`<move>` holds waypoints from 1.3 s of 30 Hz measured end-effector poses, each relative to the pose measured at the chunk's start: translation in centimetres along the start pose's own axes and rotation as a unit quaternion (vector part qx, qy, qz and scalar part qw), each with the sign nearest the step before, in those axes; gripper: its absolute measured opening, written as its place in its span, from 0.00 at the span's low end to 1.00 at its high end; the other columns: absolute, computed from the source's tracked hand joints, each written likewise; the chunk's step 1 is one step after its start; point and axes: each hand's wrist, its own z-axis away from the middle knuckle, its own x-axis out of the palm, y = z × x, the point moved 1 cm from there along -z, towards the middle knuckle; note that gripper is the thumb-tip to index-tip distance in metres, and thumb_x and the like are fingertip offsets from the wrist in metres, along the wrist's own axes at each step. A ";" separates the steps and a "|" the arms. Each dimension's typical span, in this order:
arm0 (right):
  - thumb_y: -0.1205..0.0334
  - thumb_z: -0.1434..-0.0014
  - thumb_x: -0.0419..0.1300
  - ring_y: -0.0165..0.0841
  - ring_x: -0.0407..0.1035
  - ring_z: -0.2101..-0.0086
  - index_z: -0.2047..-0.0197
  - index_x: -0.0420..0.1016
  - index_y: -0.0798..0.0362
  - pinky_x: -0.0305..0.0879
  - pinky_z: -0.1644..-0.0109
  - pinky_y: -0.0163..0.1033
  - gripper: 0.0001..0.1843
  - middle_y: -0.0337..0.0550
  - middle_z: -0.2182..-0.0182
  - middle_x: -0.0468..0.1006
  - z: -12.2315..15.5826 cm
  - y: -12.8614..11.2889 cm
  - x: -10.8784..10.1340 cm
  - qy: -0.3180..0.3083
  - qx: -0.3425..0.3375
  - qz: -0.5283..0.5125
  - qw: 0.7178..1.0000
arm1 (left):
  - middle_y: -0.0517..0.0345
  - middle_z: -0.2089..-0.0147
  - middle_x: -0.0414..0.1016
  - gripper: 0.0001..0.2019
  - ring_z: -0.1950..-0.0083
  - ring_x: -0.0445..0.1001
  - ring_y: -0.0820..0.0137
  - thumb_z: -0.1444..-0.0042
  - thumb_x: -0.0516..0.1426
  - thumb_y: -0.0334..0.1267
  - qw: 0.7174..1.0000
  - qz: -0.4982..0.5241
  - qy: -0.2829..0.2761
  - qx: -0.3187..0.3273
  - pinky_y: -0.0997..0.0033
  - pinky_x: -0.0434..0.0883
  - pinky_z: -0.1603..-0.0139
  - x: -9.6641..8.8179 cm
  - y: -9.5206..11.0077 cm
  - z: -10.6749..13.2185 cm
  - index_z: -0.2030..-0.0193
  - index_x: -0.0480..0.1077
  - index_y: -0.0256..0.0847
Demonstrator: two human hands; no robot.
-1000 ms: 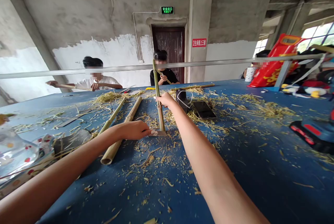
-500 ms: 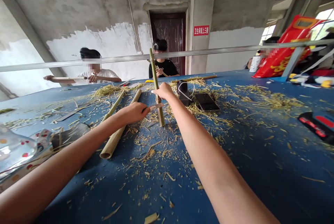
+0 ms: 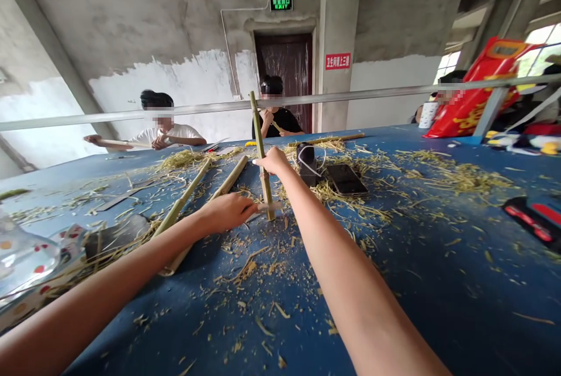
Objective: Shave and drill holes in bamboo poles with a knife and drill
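Observation:
My right hand (image 3: pixel 275 161) is closed round the middle of a green bamboo stick (image 3: pixel 258 124). The stick leans slightly, its lower end down at the blue table (image 3: pixel 438 282). In my left hand (image 3: pixel 230 212) is a knife (image 3: pixel 269 207), the fingers wrapped round its handle. Its blade, a little blurred, lies across the lower part of the stick, near the bottom end. Partly hidden by my left forearm are a thick bamboo tube (image 3: pixel 231 178) and a thinner bamboo pole (image 3: pixel 186 195), both resting on the table.
Shavings (image 3: pixel 464 172) litter the table. Behind my right hand stand a dark box with a white cable (image 3: pixel 307 162) and a phone (image 3: pixel 346 179). A battery pack (image 3: pixel 534 221) lies at right, a clear patterned bag (image 3: pixel 30 253) at left. A metal rail (image 3: pixel 372 94) crosses before several people.
My left hand has slid the knife down the stick towards its lower end. My right hand keeps its hold. The whole view has shifted slightly.

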 end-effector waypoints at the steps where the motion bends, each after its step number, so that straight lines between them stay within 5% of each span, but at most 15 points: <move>1: 0.53 0.55 0.61 0.36 0.70 0.70 0.67 0.71 0.59 0.63 0.70 0.34 0.16 0.49 0.74 0.74 -0.1 0.0 0.0 -0.004 -0.004 -0.001 1.000 | 0.56 0.79 0.65 0.24 0.79 0.58 0.73 0.41 0.38 0.50 0.998 -0.018 0.040 -0.039 0.72 0.51 0.76 -0.3 -0.4 -0.2 0.71 0.68 0.38; 4: 0.50 0.54 0.61 0.36 0.69 0.71 0.68 0.71 0.59 0.63 0.71 0.34 0.19 0.48 0.77 0.74 -0.3 0.3 0.0 -0.012 -0.013 -0.008 1.000 | 0.59 0.82 0.60 0.26 0.81 0.52 0.74 0.42 0.37 0.53 0.988 -0.042 0.107 -0.106 0.71 0.48 0.77 -0.7 -1.4 -0.9 0.73 0.66 0.37; 16: 0.51 0.53 0.60 0.35 0.69 0.72 0.65 0.71 0.60 0.63 0.71 0.34 0.19 0.48 0.77 0.73 -0.3 0.1 -0.2 -0.026 -0.003 -0.013 1.000 | 0.64 0.84 0.52 0.25 0.81 0.49 0.78 0.42 0.39 0.53 0.996 0.049 0.049 -0.064 0.73 0.50 0.77 0.8 -3.7 -2.4 0.80 0.61 0.38; 26: 0.49 0.53 0.60 0.33 0.68 0.76 0.69 0.70 0.59 0.61 0.75 0.34 0.19 0.47 0.78 0.73 -0.5 0.5 0.2 -0.033 -0.001 -0.024 0.999 | 0.60 0.81 0.64 0.24 0.80 0.57 0.77 0.43 0.41 0.52 0.993 0.094 -0.058 0.039 0.75 0.54 0.76 1.5 -0.3 0.1 0.78 0.65 0.38; 34: 0.51 0.53 0.60 0.34 0.69 0.72 0.66 0.71 0.59 0.61 0.74 0.33 0.18 0.48 0.76 0.73 -0.2 0.2 0.2 -0.015 -0.009 -0.005 1.000 | 0.61 0.82 0.59 0.24 0.80 0.55 0.76 0.41 0.38 0.51 0.994 0.059 0.071 -0.063 0.73 0.50 0.78 0.9 -1.4 -0.9 0.77 0.62 0.38; 39: 0.47 0.53 0.60 0.33 0.68 0.74 0.68 0.71 0.59 0.58 0.77 0.31 0.21 0.48 0.76 0.73 -0.4 0.5 0.3 -0.017 -0.012 -0.015 1.000 | 0.61 0.83 0.58 0.23 0.81 0.53 0.77 0.42 0.40 0.50 0.993 0.076 0.045 -0.084 0.72 0.50 0.77 1.4 -1.4 -1.2 0.80 0.60 0.38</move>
